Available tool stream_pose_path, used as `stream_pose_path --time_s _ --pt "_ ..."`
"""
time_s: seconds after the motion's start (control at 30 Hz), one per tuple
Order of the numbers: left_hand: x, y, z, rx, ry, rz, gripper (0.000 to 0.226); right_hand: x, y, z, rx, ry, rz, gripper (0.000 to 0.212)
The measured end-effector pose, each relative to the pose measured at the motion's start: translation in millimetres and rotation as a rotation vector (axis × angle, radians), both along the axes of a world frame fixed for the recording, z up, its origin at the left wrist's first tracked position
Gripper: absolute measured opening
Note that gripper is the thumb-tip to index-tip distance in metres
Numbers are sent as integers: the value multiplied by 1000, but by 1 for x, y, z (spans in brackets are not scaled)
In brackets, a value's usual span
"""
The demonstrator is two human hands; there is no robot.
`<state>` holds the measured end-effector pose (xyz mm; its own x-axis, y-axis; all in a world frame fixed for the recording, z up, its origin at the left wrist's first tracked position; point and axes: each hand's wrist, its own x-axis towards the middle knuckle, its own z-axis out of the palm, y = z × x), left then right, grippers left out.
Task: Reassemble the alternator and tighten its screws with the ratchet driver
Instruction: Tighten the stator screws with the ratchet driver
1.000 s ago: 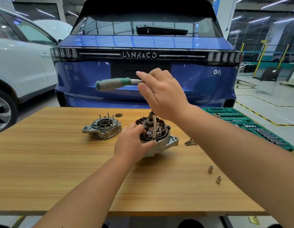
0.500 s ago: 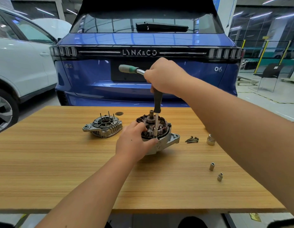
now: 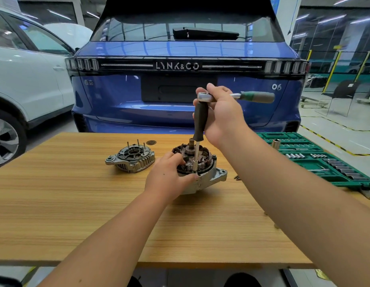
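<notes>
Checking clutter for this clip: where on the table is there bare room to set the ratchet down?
Bare wood spans the near table in front of both forearms, and the far left beside the loose cover. Crowded: around the alternator and, rightward, the screws and socket tray.

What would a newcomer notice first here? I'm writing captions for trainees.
At the middle of the light wooden table, the right hand holds a green-handled ratchet driver upright over the open grey metal alternator body, which the left hand grips. The separate grey alternator end cover lies to its left, with a glossy blue car filling the background.
</notes>
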<state>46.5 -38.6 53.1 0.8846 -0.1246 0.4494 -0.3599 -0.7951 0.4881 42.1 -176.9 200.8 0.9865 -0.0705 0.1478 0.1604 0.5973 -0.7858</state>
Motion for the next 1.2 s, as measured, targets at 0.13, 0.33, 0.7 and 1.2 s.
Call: stream_pose_path --time_s 0.13,0.33,0.7,1.2 --pt "0 1 1 3 -1 1 41 -1 -1 -12 -335 -221 -164 13" --pt "-1 0 1 0 -10 6 40 -4 -5 -18 -906 -644 -529 19" --pt "-5 -1 2 -7 -16 3 42 -4 -7 2 -1861 -828 -682 64" --pt "-5 -3 1 11 -13 17 42 0 11 53 -1274 8 -73 21"
